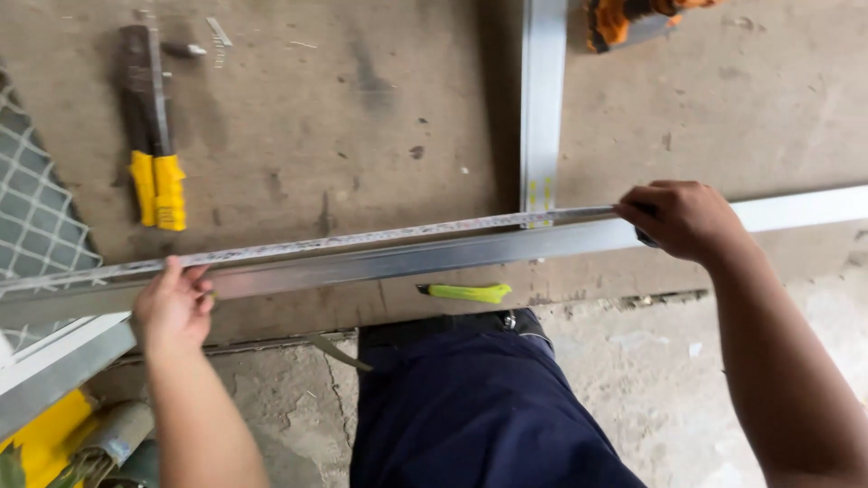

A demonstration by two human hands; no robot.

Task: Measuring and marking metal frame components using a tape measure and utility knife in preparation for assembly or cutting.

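A worn, stained board [362, 99] serves as the bench here, laid over a cracked concrete floor [651, 361], and right along its near edge runs a long aluminium channel [380, 262], slanting gently upward from the left side to the right. On top of that channel lies a thin metal strip [362, 239], speckled and scuffed, following the same line. The left hand [174, 303] is down at the left end, fingers curled over the channel's near face with the thumb up against the strip, pressing rather than gripping anything loose. Over on the right, the right hand [683, 217] is closed in a tight pinch on the far end of the strip, knuckles up, and something dark peeks out beneath the palm, though what it is can't be made out. A second aluminium piece [542, 99] comes down from the far edge of the board and meets the long channel at a right angle, just left of the right hand. Near the board's far left corner rests a hand riveter [149, 126] with yellow grips, lying lengthwise. An orange power tool [633, 18] sits at the far edge, partly cut off. Just in front of the channel, between the hands, a yellow-green utility knife [466, 292] lies at the board's near edge, beside the person's dark blue trouser knee [470, 398]. A wire mesh panel [36, 208] fills the left edge.
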